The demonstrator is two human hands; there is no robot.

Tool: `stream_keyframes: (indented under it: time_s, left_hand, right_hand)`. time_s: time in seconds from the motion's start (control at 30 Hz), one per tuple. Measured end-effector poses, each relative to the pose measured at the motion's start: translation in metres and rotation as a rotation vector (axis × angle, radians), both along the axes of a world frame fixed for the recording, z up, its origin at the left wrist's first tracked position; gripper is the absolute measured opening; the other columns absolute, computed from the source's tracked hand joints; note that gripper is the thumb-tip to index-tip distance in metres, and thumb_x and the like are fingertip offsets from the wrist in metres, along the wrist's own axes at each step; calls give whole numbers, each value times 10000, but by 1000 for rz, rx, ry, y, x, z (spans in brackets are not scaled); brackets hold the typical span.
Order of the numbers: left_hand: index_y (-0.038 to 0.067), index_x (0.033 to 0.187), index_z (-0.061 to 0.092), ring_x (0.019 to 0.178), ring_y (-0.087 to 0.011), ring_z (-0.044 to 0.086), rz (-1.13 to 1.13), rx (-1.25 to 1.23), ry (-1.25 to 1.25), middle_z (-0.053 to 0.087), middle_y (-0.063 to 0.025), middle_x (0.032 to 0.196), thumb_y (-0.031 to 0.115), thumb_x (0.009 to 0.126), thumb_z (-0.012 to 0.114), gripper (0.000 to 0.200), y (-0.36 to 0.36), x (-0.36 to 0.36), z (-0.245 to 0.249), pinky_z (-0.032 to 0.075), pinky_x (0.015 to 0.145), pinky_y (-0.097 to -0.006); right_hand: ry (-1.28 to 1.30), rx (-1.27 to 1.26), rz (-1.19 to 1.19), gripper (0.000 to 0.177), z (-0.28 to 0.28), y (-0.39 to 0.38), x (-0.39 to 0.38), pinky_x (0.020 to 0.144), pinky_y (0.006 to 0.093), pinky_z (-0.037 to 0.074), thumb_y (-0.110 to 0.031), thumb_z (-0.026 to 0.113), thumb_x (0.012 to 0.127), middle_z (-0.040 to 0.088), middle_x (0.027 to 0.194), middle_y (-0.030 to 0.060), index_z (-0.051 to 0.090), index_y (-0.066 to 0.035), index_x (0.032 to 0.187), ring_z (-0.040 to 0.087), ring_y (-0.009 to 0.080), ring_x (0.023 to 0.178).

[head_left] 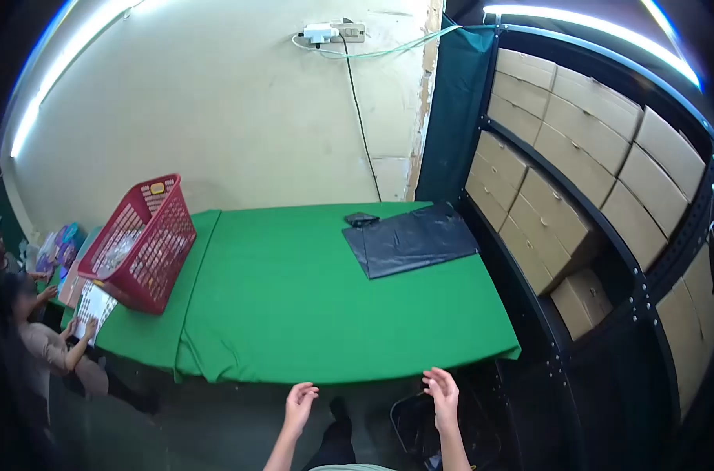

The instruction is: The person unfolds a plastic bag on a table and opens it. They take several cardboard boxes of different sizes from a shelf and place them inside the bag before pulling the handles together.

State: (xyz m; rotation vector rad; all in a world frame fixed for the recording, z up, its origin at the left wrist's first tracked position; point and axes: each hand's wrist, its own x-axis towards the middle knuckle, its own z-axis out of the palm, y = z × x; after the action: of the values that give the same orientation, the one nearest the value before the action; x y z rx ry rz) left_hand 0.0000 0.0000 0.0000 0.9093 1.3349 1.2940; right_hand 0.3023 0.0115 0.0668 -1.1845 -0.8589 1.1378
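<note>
My left hand [299, 406] is held up just in front of the table's near edge, its fingers loosely bent and nothing in it. To its right, my right hand [444, 395] is raised near the same edge, with fingers apart and holding nothing. Both are nearest to the green cloth [286, 314] that covers the table. A flat black plastic sheet or bag [412, 242] lies at the far right of the cloth. Against its upper left corner sits a small crumpled black piece [361, 220].
A red plastic basket [157, 259] with clear plastic inside stands at the table's left. Farther left, a person [51, 345] holds a white patterned sheet [95, 308]. Shelves of cardboard boxes [541, 212] line the right. A black container [404, 428] is below my right hand.
</note>
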Motion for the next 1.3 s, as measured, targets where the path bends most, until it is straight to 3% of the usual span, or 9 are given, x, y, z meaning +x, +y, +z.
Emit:
stream_keyframes:
  time_s: [0.07,0.17,0.5,0.7,0.8,0.9,0.93,1.07,1.3]
  left_hand:
    - [4,1084,494,884,-140,566,-26,-29,-27,589,-96,997,59,869,505,222,10,15,-11,443,797,-254]
    - [1,1089,487,881,-137,566,-126,0,-90,588,-98,1003,72,873,506,228,118,9,-4,442,796,-255]
    - [15,1073,505,842,-120,570,-197,20,93,603,-81,993,83,852,528,232,281,5,-15,468,732,-250]
    - [20,1071,507,862,-134,578,-144,-24,196,610,-90,981,91,863,524,221,306,1,-23,464,745,-255]
    - [18,1060,514,848,-135,588,-80,-67,255,620,-91,965,74,855,520,212,308,1,-21,471,754,-255]
    - [19,1060,516,845,-122,586,-41,-141,236,622,-87,962,86,857,522,213,312,6,-27,471,738,-244]
    - [15,1077,503,865,-131,579,-66,-189,235,611,-89,992,116,868,536,235,315,7,-32,461,750,-255]
    - [17,1069,512,845,-114,584,-108,-295,288,618,-82,983,89,855,526,226,325,14,-50,472,716,-230]
    - [0,1070,514,842,-131,594,-115,-287,152,618,-91,991,113,857,534,242,349,40,-80,472,744,-253]
  right_hand:
    - [1,-77,-40,273,-13,-7,7,716,247,462,-115,550,864,602,1037,104,513,-9,1112,584,143,894]
    - [-86,-201,-70,232,-16,85,-12,690,245,470,-121,528,868,615,999,96,528,-4,1069,595,138,853]
    - [-155,-25,-45,178,-1,265,-48,704,245,458,-103,497,885,634,926,100,558,16,1003,599,141,819]
    - [-149,17,60,170,-66,376,-59,691,251,461,-124,537,860,636,865,74,583,3,964,599,147,789]
    - [-533,-112,120,259,-110,433,-67,800,328,432,-180,616,792,588,990,113,579,-30,999,574,223,912]
    - [-1013,-52,-97,384,-135,469,-92,884,414,353,-244,662,739,523,1106,112,550,-46,1049,475,270,1059]
    - [-992,-42,-72,418,-148,478,-93,950,445,262,-264,661,735,454,1186,124,531,-66,1080,391,296,1133]
    - [-1148,80,-201,277,-172,481,-93,905,422,304,-255,619,768,524,1096,91,583,-81,980,448,272,1056]
    - [-1203,144,-40,79,-174,496,-70,760,386,352,-134,586,772,541,961,56,574,-63,806,483,254,886]
